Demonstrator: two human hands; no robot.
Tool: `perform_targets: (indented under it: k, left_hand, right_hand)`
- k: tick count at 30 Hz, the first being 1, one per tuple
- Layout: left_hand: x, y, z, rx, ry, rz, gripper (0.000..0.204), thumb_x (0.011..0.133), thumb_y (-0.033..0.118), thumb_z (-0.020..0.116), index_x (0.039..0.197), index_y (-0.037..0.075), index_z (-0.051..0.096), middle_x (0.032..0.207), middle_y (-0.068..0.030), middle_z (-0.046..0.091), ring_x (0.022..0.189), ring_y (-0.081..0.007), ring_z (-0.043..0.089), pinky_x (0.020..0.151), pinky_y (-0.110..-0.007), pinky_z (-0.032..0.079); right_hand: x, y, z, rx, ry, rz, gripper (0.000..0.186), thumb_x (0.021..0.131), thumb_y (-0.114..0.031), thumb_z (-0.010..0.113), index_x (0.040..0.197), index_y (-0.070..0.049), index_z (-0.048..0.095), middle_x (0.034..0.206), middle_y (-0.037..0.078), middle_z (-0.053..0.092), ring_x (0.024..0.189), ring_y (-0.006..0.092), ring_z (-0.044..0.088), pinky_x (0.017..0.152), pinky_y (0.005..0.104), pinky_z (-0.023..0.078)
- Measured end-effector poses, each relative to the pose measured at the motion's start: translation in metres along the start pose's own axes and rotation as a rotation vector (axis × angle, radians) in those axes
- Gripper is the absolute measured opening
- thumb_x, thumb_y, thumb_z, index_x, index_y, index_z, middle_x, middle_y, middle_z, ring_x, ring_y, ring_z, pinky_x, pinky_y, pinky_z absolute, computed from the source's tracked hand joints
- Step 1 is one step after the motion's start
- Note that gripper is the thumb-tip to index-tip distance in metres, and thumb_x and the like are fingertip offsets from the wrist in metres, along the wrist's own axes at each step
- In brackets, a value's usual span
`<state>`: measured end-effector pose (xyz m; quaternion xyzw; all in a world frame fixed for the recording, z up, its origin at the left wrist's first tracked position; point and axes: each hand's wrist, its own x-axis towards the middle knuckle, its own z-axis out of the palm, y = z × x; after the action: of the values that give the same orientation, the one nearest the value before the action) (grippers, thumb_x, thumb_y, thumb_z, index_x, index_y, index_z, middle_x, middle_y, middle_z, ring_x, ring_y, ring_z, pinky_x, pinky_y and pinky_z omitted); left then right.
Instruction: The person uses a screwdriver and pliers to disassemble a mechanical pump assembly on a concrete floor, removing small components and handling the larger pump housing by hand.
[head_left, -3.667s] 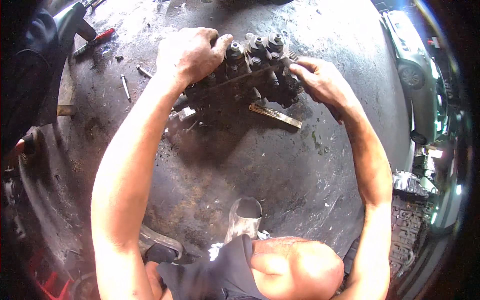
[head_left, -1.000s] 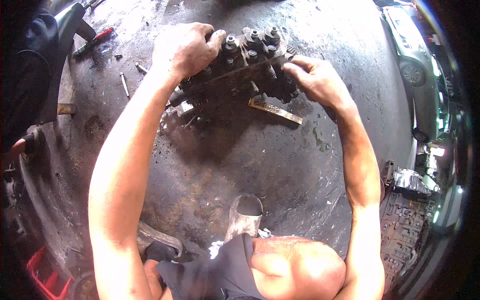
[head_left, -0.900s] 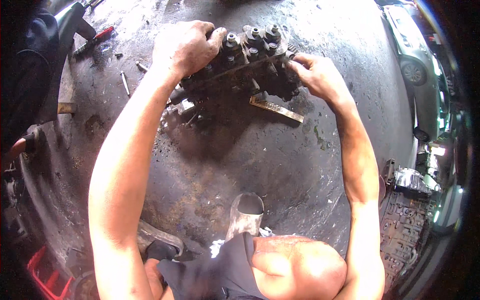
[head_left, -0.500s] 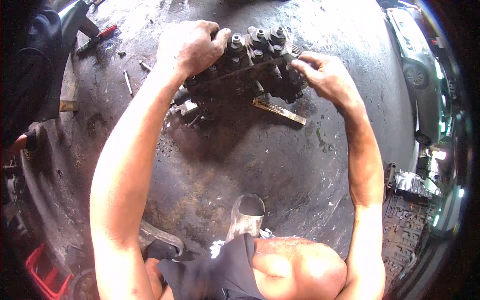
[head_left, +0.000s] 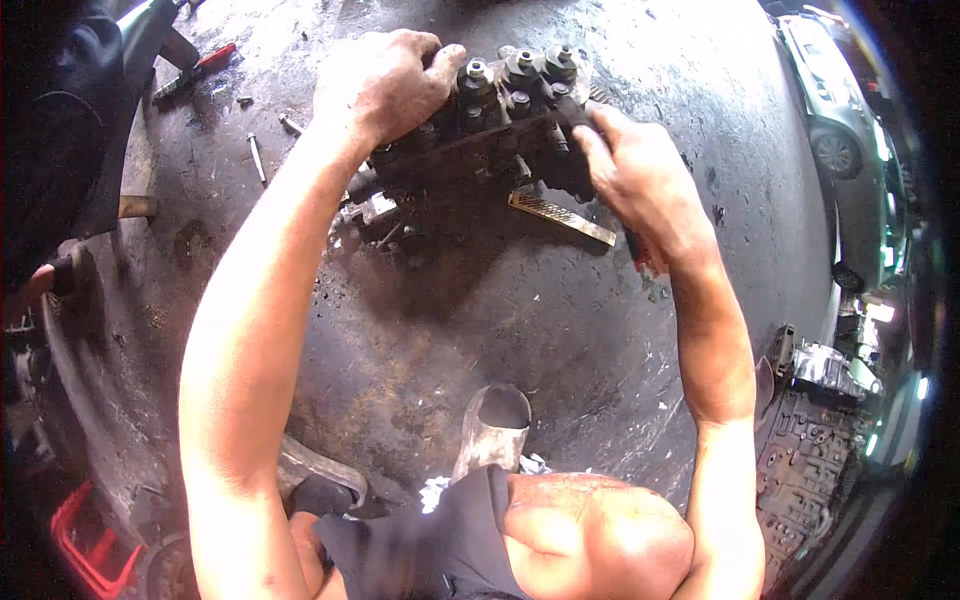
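Observation:
A dark, oily injection pump lies on the floor ahead of me, with several round, nut-topped fittings along its upper side. My left hand is closed over the pump's left end, thumb beside the leftmost fitting. At the other end, my right hand is closed around a dark, narrow tool that reaches the rightmost fittings. A red piece shows below that wrist, perhaps the tool's handle. The tool's kind is mostly hidden by my fingers.
A perforated metal strip lies in front of the pump. Left are a loose bolt, a red-and-black brush-like tool and another person's dark clothing. A red crate, engine parts and a car stand farther out.
My right hand has shifted slightly down and left along the pump, turning with the dark tool. The red piece has come into sight under the wrist. My left hand keeps its hold.

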<state>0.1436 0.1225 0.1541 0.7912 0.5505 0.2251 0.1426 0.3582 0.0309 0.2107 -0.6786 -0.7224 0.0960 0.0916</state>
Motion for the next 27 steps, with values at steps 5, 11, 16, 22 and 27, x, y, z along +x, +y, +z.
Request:
perform_targets:
  k: [5, 11, 16, 22, 27]
  left_hand:
    - [0.0, 0.001, -0.002, 0.023, -0.015, 0.001, 0.043, 0.088, 0.046, 0.049, 0.105, 0.012, 0.069, 0.099, -0.0147, 0.068, 0.094, -0.0327, 0.065, 0.088, -0.041, 0.049]
    - [-0.002, 0.0, 0.001, 0.051, 0.009, 0.003, 0.041, 0.088, 0.045, 0.049, 0.104, 0.013, 0.069, 0.099, -0.0149, 0.068, 0.094, -0.0324, 0.065, 0.088, -0.041, 0.049]
    - [0.0, 0.0, -0.002, 0.046, -0.022, -0.007, 0.044, 0.088, 0.048, 0.048, 0.107, 0.013, 0.068, 0.1, -0.0151, 0.067, 0.097, -0.0342, 0.063, 0.088, -0.043, 0.047]
    - [0.001, -0.001, 0.003, 0.033, -0.01, 0.019, 0.045, 0.088, 0.049, 0.048, 0.107, 0.013, 0.068, 0.102, -0.015, 0.067, 0.098, -0.0342, 0.062, 0.089, -0.044, 0.047]
    - [0.001, -0.001, -0.002, 0.032, -0.034, 0.013, 0.045, 0.088, 0.049, 0.048, 0.108, 0.013, 0.067, 0.105, -0.0154, 0.066, 0.1, -0.034, 0.062, 0.089, -0.044, 0.047]
  right_hand:
    - [0.007, -0.007, 0.013, -0.147, 0.005, -0.154, 0.023, 0.089, -0.017, 0.054, 0.092, 0.006, 0.058, 0.074, 0.026, 0.06, 0.074, 0.0419, 0.062, 0.069, 0.0448, 0.05]
    - [0.012, -0.013, 0.006, 0.019, -0.142, -0.104, 0.021, 0.088, -0.014, 0.053, 0.093, 0.005, 0.059, 0.077, 0.026, 0.06, 0.076, 0.0406, 0.062, 0.071, 0.0426, 0.048]
    - [-0.008, -0.009, 0.003, 0.167, -0.004, -0.097, 0.019, 0.089, -0.019, 0.054, 0.096, -0.004, 0.063, 0.076, 0.023, 0.063, 0.076, 0.0402, 0.063, 0.072, 0.0441, 0.05]
    - [-0.024, 0.0, 0.006, -0.013, 0.004, -0.112, 0.028, 0.09, -0.018, 0.055, 0.116, -0.008, 0.06, 0.081, 0.018, 0.057, 0.074, 0.0373, 0.061, 0.069, 0.0433, 0.051]
    - [-0.028, -0.006, 0.006, -0.063, 0.043, -0.228, 0.033, 0.089, -0.018, 0.056, 0.122, -0.011, 0.058, 0.084, 0.016, 0.053, 0.073, 0.0349, 0.061, 0.066, 0.0432, 0.051]
